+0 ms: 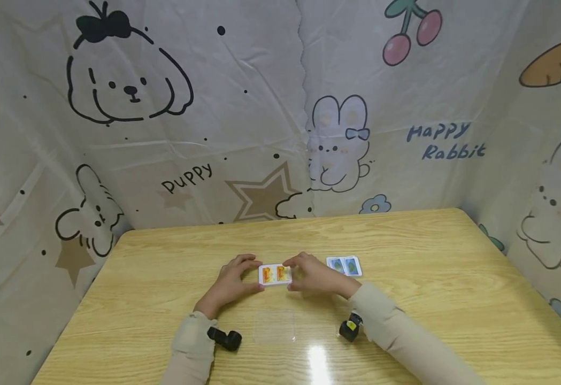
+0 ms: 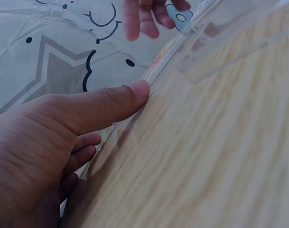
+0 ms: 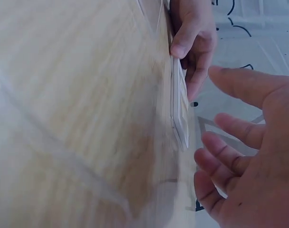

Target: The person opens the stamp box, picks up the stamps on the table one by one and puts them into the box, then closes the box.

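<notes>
A white-bordered stack of cards [image 1: 275, 274], its top printed with two orange pictures, lies flat near the middle of the table. My left hand [image 1: 232, 279] holds its left end, thumb at the near corner and fingers at the far one. In the left wrist view the left thumb [image 2: 116, 102] presses the stack's edge. Around the right end is my right hand [image 1: 311, 272]; the right wrist view shows its fingers [image 3: 222, 147] spread and apart from the stack. Just beyond the right hand lies a card [image 1: 344, 266] with two blue pictures, partly covered by that hand.
A clear plastic case piece [image 1: 274, 326] lies on the wooden table [image 1: 164, 342] nearer to me, between the forearms. A printed curtain [image 1: 261, 107] with cartoon animals hangs behind and at both sides of the table. Black cameras [image 1: 225, 339] sit on both wrists.
</notes>
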Demonstrator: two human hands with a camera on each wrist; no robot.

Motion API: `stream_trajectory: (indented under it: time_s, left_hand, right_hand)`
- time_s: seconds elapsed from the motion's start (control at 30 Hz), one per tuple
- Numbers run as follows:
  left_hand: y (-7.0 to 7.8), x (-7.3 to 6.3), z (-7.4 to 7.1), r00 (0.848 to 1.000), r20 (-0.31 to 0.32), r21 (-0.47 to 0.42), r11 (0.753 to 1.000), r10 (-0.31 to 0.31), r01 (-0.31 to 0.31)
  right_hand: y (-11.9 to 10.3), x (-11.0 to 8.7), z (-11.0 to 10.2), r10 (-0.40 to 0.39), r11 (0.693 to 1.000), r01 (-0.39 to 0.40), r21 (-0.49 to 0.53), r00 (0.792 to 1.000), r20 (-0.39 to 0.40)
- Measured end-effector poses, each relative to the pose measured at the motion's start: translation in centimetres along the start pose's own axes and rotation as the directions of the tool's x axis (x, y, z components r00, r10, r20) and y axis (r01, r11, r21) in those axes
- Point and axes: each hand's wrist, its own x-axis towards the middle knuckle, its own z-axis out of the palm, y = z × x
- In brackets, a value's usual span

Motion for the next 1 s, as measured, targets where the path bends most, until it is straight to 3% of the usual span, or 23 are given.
stream_trajectory:
  time_s: [0.17,0.37,0.63,0.77,1.0]
  left_hand:
    - [0.1,-0.1,-0.1,1.0,0.002,0.015,1.0,0.002,-0.002]
    - [0.2,-0.1,-0.1,1.0,0.007,0.02,1.0,0.009,-0.009]
    - [0.0,0.0,0.1,0.999,-0.017,0.015,1.0,0.027,-0.027]
    - [-0.1,0.0,0.1,1.0,-0.016,-0.003,1.0,0.026,-0.026]
    - [-0.1,-0.1,0.1,1.0,-0.013,0.005,1.0,0.018,-0.018]
  right_hand:
    - [0.1,-1.7,0.1,0.001,0.994,-0.007,0.108,0.998,0.06]
    - [-0.5,-3.6,0.5,-0.015,0.991,-0.004,0.133,0.99,0.138]
    - [-1.7,-4.7,1.9,-0.04,0.999,0.045,-0.019,0.979,0.201]
    - [-2.6,-5.0,2.5,-0.059,0.989,0.085,-0.121,0.977,0.205]
    - [-3.6,-5.3,3.5,-0.076,0.97,0.12,-0.21,0.975,0.209]
